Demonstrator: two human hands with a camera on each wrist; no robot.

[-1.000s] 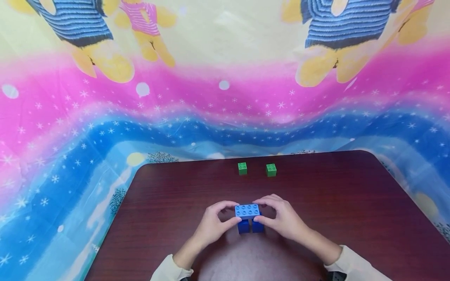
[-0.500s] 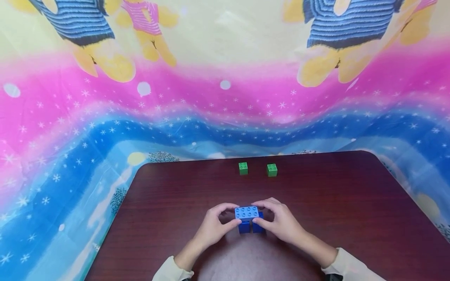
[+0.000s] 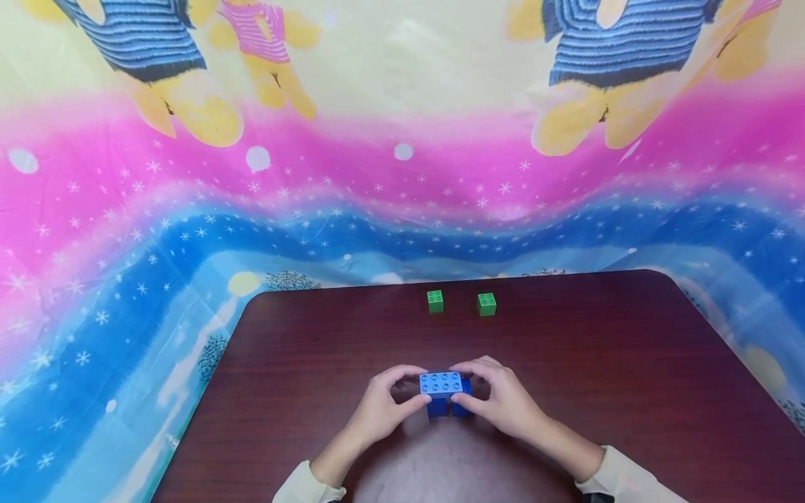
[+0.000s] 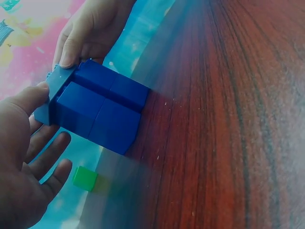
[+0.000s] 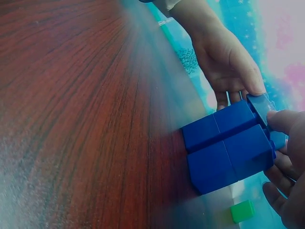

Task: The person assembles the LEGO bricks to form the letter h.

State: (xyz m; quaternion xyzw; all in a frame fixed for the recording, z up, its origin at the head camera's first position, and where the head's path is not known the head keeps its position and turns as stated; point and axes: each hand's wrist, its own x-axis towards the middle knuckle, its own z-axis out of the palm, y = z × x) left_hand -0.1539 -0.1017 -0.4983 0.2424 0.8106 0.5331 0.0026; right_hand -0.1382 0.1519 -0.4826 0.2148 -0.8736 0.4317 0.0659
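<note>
A light blue brick [image 3: 441,384] with two rows of studs lies across the tops of two dark blue brick stacks [image 4: 102,114] that stand close together on the table. My left hand [image 3: 383,402] pinches its left end between thumb and fingers. At the other end, my right hand [image 3: 506,395] pinches it the same way. In the right wrist view the light blue brick [image 5: 259,107] sits slightly askew over the stacks; whether it is fully seated, I cannot tell. Both hands partly cover the stacks from above.
Two small green bricks, one on the left [image 3: 435,302] and one on the right [image 3: 487,304], stand near the far edge of the dark wooden table [image 3: 302,363]. A patterned cloth [image 3: 402,188] hangs behind and beside the table.
The light blue brick has come slightly down toward the person and onto the dark blue stacks, with both hands following it. The green bricks have stayed in place.
</note>
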